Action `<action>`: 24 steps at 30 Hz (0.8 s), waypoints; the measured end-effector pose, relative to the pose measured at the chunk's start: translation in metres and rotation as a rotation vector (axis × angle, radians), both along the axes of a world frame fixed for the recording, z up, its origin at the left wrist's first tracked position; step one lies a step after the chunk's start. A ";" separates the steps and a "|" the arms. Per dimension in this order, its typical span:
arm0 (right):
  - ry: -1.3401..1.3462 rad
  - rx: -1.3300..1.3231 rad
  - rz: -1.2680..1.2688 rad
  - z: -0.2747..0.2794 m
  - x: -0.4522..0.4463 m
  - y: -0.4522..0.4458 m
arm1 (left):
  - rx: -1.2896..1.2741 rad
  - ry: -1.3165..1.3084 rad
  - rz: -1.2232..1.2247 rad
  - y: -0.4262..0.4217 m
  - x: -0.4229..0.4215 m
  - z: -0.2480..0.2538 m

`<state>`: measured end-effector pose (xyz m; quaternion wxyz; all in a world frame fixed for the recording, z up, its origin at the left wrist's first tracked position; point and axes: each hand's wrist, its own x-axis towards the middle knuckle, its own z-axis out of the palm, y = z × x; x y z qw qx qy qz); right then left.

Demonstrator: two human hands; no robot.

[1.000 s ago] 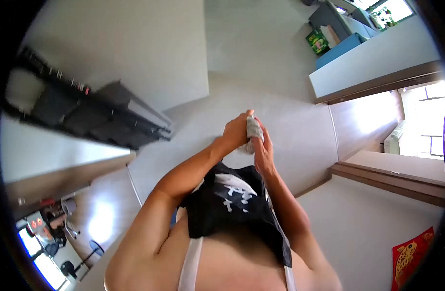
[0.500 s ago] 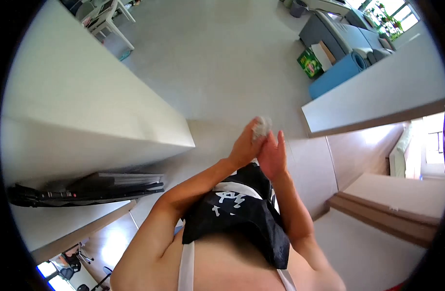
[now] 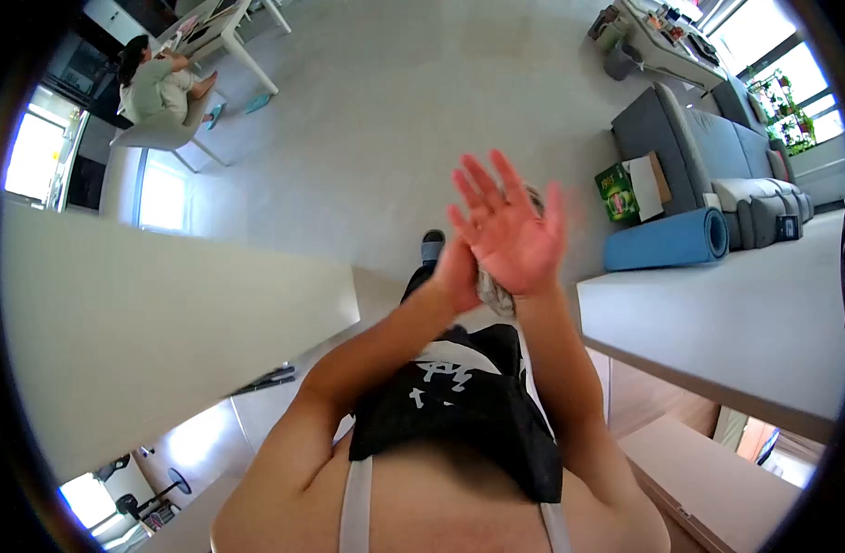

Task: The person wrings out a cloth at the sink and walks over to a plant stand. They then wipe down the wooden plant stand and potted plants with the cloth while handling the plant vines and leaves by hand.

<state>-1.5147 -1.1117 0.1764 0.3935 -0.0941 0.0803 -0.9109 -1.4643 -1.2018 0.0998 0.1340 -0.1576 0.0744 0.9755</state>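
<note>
My right hand (image 3: pixel 515 226) is raised in front of me, palm up and fingers spread. A greyish-white cloth (image 3: pixel 494 293) shows below and behind it, between the two wrists. Partly hidden behind the right palm, my left hand (image 3: pixel 457 274) is closed on the cloth. Both hands are above the black apron (image 3: pixel 455 396) with white lettering. One dark shoe (image 3: pixel 432 241) shows on the floor beyond the hands.
A person (image 3: pixel 160 85) sits on a chair by a white table (image 3: pixel 243 55) at the upper left. White walls (image 3: pixel 183 313) stand on both sides. At the right are a grey sofa (image 3: pixel 657 138), a green box (image 3: pixel 616 192) and a rolled blue mat (image 3: pixel 667 240).
The view has moved forward past the wall edges, and the seated person has come into view. My right hand has opened with its fingers spread, off the cloth it touched before.
</note>
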 end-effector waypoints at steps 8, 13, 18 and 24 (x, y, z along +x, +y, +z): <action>0.165 0.101 0.057 0.013 -0.143 -0.069 | -0.260 0.113 0.231 -0.042 -0.177 0.008; 0.217 0.227 0.076 0.011 -0.229 -0.098 | -0.922 -0.159 0.260 -0.096 -0.252 0.022; 0.308 0.610 0.152 -0.037 -0.324 -0.086 | 0.043 0.133 0.112 -0.176 -0.336 0.009; 1.364 1.488 -0.162 -0.150 -0.432 -0.109 | -1.657 0.221 0.217 -0.143 -0.421 0.012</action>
